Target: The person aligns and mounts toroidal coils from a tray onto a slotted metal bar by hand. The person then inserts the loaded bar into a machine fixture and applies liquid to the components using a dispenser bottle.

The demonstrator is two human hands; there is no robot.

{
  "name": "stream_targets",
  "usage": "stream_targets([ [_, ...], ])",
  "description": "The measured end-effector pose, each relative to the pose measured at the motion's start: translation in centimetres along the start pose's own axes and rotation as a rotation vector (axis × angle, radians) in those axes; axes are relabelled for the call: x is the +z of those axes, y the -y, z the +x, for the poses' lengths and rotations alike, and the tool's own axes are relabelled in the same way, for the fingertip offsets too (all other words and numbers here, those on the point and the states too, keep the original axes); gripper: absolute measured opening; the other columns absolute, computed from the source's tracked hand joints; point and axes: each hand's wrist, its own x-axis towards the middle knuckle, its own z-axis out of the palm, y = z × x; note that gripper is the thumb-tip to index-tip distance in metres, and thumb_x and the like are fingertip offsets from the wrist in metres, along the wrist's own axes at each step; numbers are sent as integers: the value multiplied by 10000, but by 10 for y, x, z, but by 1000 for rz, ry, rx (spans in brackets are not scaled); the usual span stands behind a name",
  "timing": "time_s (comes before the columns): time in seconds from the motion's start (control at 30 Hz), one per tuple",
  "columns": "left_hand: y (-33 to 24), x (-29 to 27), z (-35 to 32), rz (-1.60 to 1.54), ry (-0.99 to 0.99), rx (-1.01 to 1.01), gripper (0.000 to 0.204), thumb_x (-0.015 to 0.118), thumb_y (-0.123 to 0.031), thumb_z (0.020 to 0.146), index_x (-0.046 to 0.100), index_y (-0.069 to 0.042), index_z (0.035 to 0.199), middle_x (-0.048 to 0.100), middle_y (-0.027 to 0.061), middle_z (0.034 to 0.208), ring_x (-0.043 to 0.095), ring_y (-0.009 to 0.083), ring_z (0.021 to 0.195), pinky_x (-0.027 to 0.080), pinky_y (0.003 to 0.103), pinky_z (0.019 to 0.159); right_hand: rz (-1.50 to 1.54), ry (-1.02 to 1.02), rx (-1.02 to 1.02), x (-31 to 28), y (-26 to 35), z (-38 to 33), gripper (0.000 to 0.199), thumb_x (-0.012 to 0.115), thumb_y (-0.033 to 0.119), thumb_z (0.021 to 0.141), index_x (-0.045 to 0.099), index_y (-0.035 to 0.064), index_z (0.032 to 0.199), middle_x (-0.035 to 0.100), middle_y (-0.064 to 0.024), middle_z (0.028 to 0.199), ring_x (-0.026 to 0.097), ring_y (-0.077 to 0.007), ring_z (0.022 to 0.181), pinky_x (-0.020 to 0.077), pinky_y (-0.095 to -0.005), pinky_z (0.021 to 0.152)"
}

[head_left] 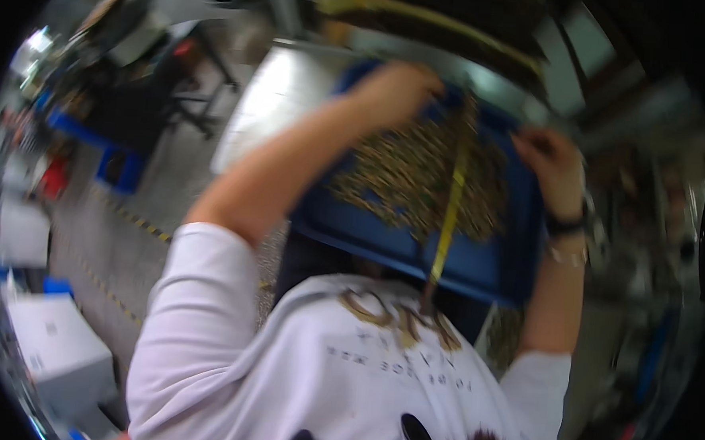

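A blue tray (351, 250) lies in front of my body, with many small brownish, metallic-looking pieces (403, 175) heaped in it. My left hand (399, 91) is over the tray's far left part, its fingers curled and blurred; what they hold, if anything, I cannot make out. Over the right side of the tray is my right hand (553, 163), thumb and fingers apart, pointing inward, with nothing visible between them. A narrow strip (453, 197), bright yellow along its middle, runs lengthwise across the view of the tray and the pieces.
Beyond the tray's left side is a pale table surface (271, 96). A dark chair (192, 92) and a blue bin (120, 168) stand on the grey floor to the left, near yellow-and-black floor tape (141, 223). White boxes (59, 340) are at the lower left.
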Motion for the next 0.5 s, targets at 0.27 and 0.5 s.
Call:
stream_targets([
  [0.27, -25, 10, 6, 72, -4, 339, 158, 545, 20, 717, 587, -17, 866, 559, 85, 1128, 536, 294, 984, 449, 362, 816, 226, -39, -17, 24, -33, 5, 144, 650, 91, 753, 636, 3, 866, 629, -34, 733, 561, -81, 650, 441, -214, 578],
  [0.5, -39, 25, -3, 152, 36, 413, 296, 523, 56, 661, 586, -10, 943, 522, 115, 1187, 508, 276, 1076, 436, 338, 890, 154, 11, -34, 50, -33, 2, 146, 653, 67, 718, 619, -4, 840, 613, -66, 689, 575, -111, 620, 459, -234, 580],
])
